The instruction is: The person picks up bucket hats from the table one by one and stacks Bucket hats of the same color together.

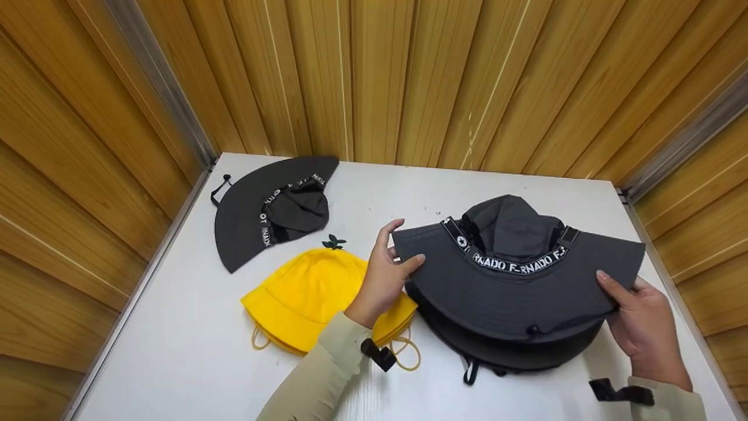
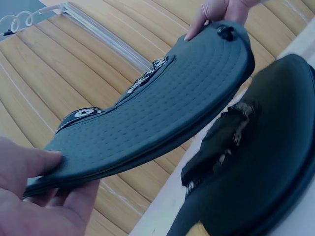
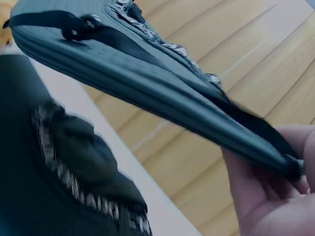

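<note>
Both hands hold up a dark grey sun hat [image 1: 502,304], its wide brim folded double and a lettered black-and-white band round its crown. My left hand [image 1: 383,275] pinches the left brim corner, thumb on top and fingers beneath. At the other end, my right hand [image 1: 646,327] grips the brim the same way. A black cord with a toggle [image 3: 74,34] lies over the brim on the right side. Beneath the held hat, a second dark hat [image 2: 280,147] with a lettered band rests on the table, mostly hidden in the head view.
A yellow bucket hat [image 1: 298,286] with a green leaf tip and yellow cords lies left of the held hat, partly behind my left forearm. Farther back on the left is another folded dark grey hat [image 1: 239,216]. Wood-look walls [image 1: 380,82] enclose the white table [image 1: 175,327].
</note>
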